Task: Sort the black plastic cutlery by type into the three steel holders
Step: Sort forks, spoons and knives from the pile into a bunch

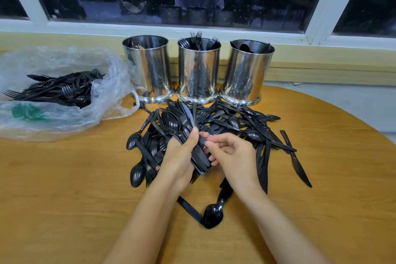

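Above pile (235, 123), bundle (182, 120) in left hand (180, 156)

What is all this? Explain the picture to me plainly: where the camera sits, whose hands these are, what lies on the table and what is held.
There is no machine here. A person works with bare hands, and the single camera sits on their head, looking forward and down. The left hand grips a bundle of black cutlery, and the right hand pinches one handle in it. Beneath lies a loose pile of spoons, forks and knives on the wooden table. Behind stand three steel holders; forks poke out of the middle holder. At the left, a clear plastic bag holds more cutlery.
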`<state>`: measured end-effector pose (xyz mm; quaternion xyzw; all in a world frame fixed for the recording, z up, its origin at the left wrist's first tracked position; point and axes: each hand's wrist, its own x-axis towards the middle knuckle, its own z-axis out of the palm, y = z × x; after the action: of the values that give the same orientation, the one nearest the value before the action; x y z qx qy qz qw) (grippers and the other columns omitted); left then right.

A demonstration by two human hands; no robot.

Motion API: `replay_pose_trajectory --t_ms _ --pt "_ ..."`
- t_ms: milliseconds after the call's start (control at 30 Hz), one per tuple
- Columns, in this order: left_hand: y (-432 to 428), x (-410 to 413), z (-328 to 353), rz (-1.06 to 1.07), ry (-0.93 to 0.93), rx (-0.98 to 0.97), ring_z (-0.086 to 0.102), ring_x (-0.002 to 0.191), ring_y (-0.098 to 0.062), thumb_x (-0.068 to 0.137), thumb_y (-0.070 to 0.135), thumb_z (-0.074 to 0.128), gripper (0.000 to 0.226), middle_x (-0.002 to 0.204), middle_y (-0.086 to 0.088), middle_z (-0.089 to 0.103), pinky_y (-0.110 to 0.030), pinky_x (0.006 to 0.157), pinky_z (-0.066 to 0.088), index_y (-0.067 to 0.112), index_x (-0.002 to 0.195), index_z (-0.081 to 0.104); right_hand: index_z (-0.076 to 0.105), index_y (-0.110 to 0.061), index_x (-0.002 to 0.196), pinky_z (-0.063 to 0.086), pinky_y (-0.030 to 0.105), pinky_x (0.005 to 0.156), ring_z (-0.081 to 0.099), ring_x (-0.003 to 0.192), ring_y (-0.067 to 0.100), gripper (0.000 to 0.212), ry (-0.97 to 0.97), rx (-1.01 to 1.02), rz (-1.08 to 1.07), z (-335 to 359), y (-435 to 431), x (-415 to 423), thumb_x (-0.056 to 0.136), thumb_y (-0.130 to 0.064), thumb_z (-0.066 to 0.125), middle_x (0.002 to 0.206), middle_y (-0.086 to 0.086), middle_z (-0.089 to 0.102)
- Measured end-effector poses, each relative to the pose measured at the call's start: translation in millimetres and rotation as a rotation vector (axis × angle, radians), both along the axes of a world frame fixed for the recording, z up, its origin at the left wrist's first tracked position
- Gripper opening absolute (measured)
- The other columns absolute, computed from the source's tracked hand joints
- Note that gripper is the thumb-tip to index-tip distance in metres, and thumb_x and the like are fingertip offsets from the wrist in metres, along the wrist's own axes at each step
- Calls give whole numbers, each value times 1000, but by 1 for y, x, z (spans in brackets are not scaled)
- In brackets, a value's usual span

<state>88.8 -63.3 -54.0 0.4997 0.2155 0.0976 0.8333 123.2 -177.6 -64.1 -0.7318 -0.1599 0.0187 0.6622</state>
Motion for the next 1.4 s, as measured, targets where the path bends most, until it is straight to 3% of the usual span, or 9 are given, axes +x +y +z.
replay_pose_trajectory --t_ms 167,367,667,767,933,1067,1200,1333,1400 --pt "3 -1 6 81 -77 -52 73 91 -22 99 14 53 16 86 -9 75 -43 86 58 1 102 61 77 -24 87 47 15 68 60 76 7 13 -220 -173 89 -3 -1 2 81 -13 75 83 -8 70" --pt "34 0 7 246 -136 -139 44 52 -10 103 12 46 8 73 0 51 -24 51 45 12 97 50 75 -27 95 47 19 69 53 76 4 21 -261 -309 50 -1 -24 23 84 -9 72 81 -12 60" --pt "41 1 2 227 -143 -148 43 52 -10 103 14 49 6 72 2 51 -24 51 46 12 96 49 68 -34 116 44 27 87 34 103 6 27 -516 -866 338 -11 -13 18 90 -27 67 104 -20 45" --pt "40 1 2 216 -144 -138 45 52 -10 103 14 48 6 72 2 51 -25 51 47 13 96 50 72 -29 107 43 24 85 38 101 7 19 -631 -791 293 -11 -13 18 90 -26 66 102 -17 52" --pt "37 0 4 200 -129 -133 46 53 -11 102 16 49 5 71 1 52 -26 54 49 13 98 51 67 -19 106 41 13 82 53 96 1 16 -614 -339 26 1 -17 16 95 -23 55 96 -17 61" --pt "31 -1 6 180 -114 -118 47 53 -11 102 14 49 9 71 0 53 -28 60 49 13 94 51 56 -20 118 45 23 65 56 72 5 22 -455 -225 -146 5 -23 22 101 -22 43 83 -11 58" --pt "26 -2 6 147 -96 -72 50 56 -12 102 14 50 9 75 -1 58 -28 59 52 12 95 54 42 -26 144 54 32 83 57 82 6 46 -93 -180 -71 3 -30 33 101 -10 44 110 6 56" --pt "19 -2 5 56 -69 -21 54 59 -12 99 18 54 16 92 -8 68 -26 59 52 5 104 62 68 -17 112 50 20 51 61 53 13 24 66 -99 62 11 -27 21 92 -6 61 86 0 66" --pt "16 -2 4 -6 -56 8 57 61 -12 99 20 54 24 80 -8 64 -23 59 52 2 112 64 74 -16 95 43 16 46 58 45 14 10 11 -153 41 10 -21 15 86 -12 70 79 -4 70"
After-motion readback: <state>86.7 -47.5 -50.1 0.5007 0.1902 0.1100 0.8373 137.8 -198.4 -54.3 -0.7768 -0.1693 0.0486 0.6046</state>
